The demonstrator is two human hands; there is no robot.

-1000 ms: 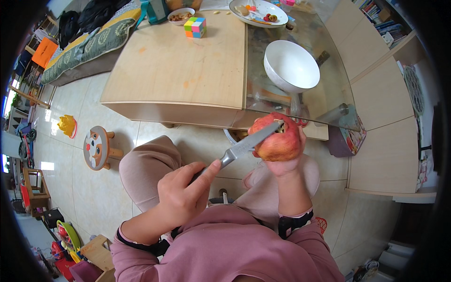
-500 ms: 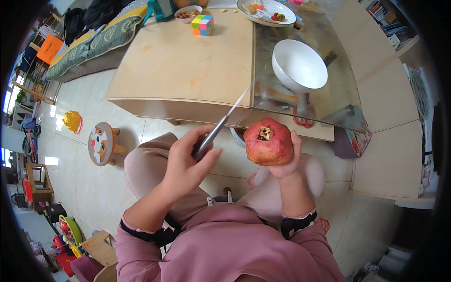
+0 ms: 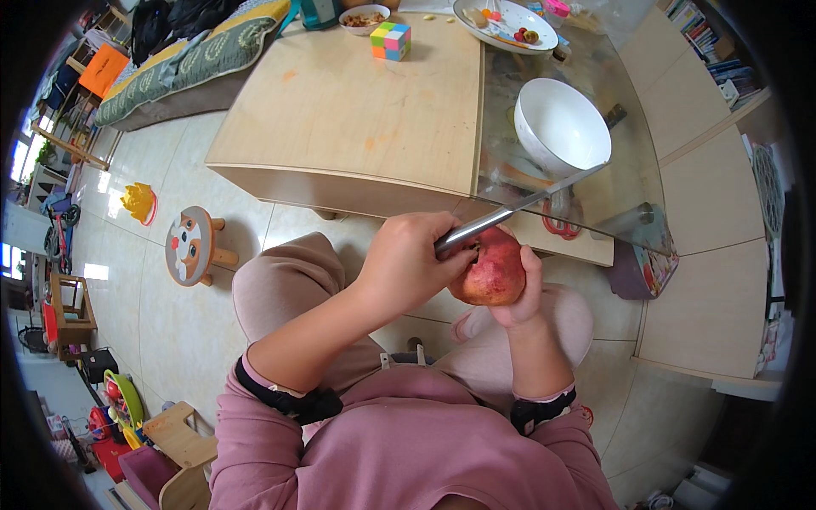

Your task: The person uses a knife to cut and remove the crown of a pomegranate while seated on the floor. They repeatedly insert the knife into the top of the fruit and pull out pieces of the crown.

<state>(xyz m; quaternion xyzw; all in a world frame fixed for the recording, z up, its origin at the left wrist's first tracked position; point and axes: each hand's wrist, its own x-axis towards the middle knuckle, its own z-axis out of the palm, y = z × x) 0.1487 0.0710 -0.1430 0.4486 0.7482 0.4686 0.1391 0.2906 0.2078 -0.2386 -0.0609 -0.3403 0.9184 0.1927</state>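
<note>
A red pomegranate (image 3: pixel 493 274) rests in my right hand (image 3: pixel 529 297), whose fingers are wrapped round its right side. My left hand (image 3: pixel 408 259) grips a knife (image 3: pixel 484 224) by its grey metal handle, and the blade points up and to the right, over the glass part of the table. The left fingertips reach the top of the pomegranate beside the handle; whether they press on it I cannot tell. Beyond the blade stands a white bowl (image 3: pixel 544 140), with nothing seen inside it.
Ahead is a low wooden table (image 3: pixel 357 127) with a glass section (image 3: pixel 501 166). On it are a colourful puzzle cube (image 3: pixel 391 41), a bowl of food (image 3: pixel 364 19) and a white plate (image 3: pixel 476 32) with small fruits. A small stool (image 3: pixel 194 246) and a yellow crown (image 3: pixel 138 204) sit at left.
My left hand has moved right with the knife, up to the pomegranate, and the blade has swung further right. The pomegranate has turned, so its crown no longer faces up in view.
</note>
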